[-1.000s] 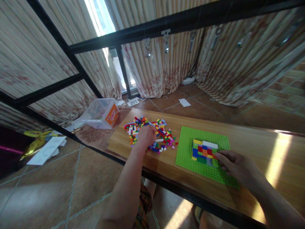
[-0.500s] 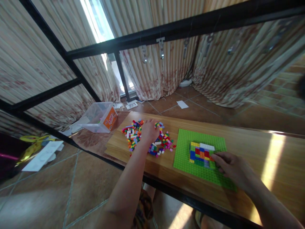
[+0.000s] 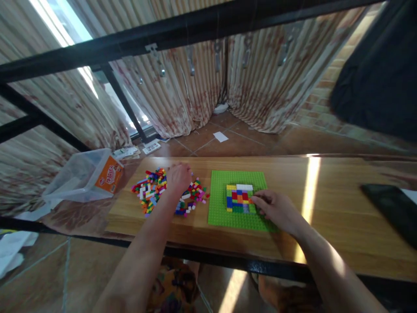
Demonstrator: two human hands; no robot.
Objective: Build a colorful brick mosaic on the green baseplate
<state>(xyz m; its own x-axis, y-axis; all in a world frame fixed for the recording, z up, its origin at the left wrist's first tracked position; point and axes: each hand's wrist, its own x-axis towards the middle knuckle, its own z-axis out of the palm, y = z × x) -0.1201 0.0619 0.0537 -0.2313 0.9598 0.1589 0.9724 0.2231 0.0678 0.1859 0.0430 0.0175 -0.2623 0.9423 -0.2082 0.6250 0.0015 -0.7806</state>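
My left hand point(image 3: 178, 177) reaches over the loose pile of small coloured building bricks point(image 3: 153, 191), its fingers bent down at the far side and apart as far as they show. Whatever lies under them is hidden. On the green baseplate point(image 3: 216, 213) sits a flat multicoloured brick build point(image 3: 239, 199), with a white brick along its far edge and yellow and blue ones on the left. My right hand point(image 3: 280, 211) has its thumb and fingers pinched together at the build's right edge. Any brick between those fingertips is too small to make out.
The wooden table point(image 3: 345, 217) carries a dark flat object point(image 3: 387, 208) on the right. A clear plastic box point(image 3: 78, 178) with an orange label stands beyond the left end. A black metal bar point(image 3: 195, 28) crosses above, before the curtains point(image 3: 182, 95).
The view has swung to the right, bringing the dark flat object into sight. My left hand stays over the pile; my right hand stays at the build's right edge.
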